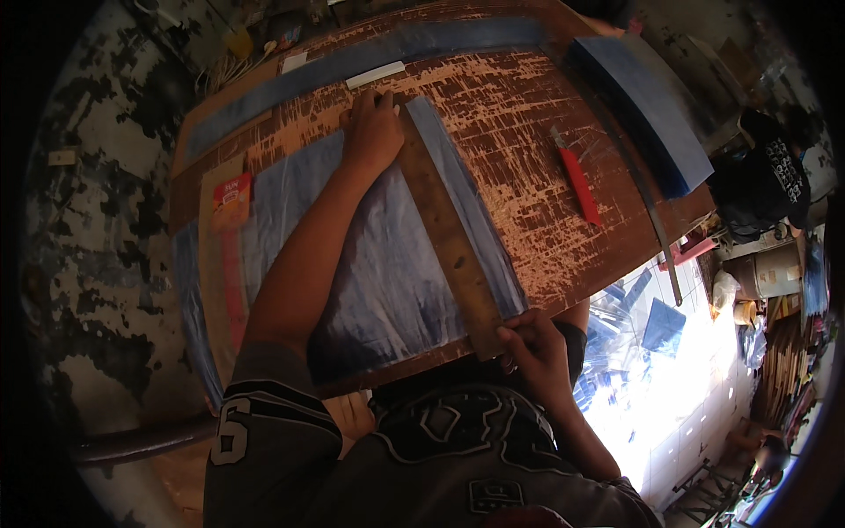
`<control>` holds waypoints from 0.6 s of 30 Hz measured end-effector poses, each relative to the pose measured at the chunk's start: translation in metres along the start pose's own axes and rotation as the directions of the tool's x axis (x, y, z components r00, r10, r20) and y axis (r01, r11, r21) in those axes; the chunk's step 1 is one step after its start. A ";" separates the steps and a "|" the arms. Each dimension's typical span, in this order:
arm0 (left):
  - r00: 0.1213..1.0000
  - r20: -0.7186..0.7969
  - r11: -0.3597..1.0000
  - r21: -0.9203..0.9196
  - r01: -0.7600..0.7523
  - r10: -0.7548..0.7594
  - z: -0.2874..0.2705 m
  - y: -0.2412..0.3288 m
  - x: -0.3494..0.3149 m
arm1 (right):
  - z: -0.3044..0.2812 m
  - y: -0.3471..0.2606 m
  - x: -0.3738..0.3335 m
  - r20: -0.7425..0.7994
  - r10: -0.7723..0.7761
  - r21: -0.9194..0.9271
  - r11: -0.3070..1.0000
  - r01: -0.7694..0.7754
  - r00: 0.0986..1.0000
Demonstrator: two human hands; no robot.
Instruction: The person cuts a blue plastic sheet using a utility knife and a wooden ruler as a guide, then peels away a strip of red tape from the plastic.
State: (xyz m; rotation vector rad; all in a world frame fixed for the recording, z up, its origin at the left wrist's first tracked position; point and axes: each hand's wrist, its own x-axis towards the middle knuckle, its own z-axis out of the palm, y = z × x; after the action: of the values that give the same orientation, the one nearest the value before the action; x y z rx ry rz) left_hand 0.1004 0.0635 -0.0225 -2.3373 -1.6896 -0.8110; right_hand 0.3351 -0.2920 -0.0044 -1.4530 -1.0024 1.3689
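Observation:
A long, worn wooden ruler (449, 242) lies across a stack of bluish, clear plastic sheets (370, 273) on the table. At the ruler's far end, my left hand (373, 132) bears down with bent fingers, holding it against the sheets. My right hand (535, 352) grips the near end at the table's front edge, its thumb on the wood. The undersides of its fingers are hidden. A narrow strip of the sheets shows to the right of the ruler. Farther right, a red-handled cutter (578, 187) rests on the scratched brown tabletop (519, 202).
A thick blue sheet stack (647, 114) sits at the table's right, beside a thin dark metal strip (656, 220) overhanging the edge. A long blue strip (352, 66) and a white piece (376, 75) lie at the far side. Plastic offcuts (616, 326) cover the floor; another person (761, 176) is at right.

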 end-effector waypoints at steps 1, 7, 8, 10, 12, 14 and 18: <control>1.000 0.000 1.000 -0.028 0.006 -0.006 0.000 0.000 0.000 | 0.000 0.000 0.000 -0.003 -0.007 -0.001 1.000 0.007 1.000; 1.000 0.012 0.998 -0.058 0.027 -0.027 -0.005 0.001 0.001 | 0.001 0.000 0.000 0.001 -0.014 0.020 1.000 0.014 1.000; 1.000 -0.010 0.998 -0.061 0.019 -0.019 -0.003 0.000 0.000 | 0.002 0.000 0.000 -0.002 -0.014 0.014 1.000 0.014 1.000; 0.999 -0.053 0.998 -0.063 0.003 -0.006 -0.001 -0.003 -0.001 | 0.003 -0.001 0.000 -0.008 -0.011 0.010 1.000 0.011 1.000; 0.999 -0.033 0.997 -0.081 -0.003 0.001 0.000 0.000 0.002 | 0.004 -0.001 0.000 -0.018 -0.003 0.016 1.000 0.004 1.000; 0.999 -0.036 0.996 -0.090 -0.008 0.005 0.001 -0.001 0.002 | 0.003 -0.001 0.000 -0.005 0.010 -0.001 1.000 -0.010 1.000; 0.999 -0.032 0.994 -0.112 -0.011 0.008 -0.001 0.000 0.002 | 0.004 -0.003 0.000 -0.010 0.025 0.008 1.000 -0.025 1.000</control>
State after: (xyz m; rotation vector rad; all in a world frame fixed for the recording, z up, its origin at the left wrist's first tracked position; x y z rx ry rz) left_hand 0.1008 0.0648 -0.0211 -2.3897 -1.6600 -0.9595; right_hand 0.3311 -0.2908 -0.0019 -1.4694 -0.9742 1.3809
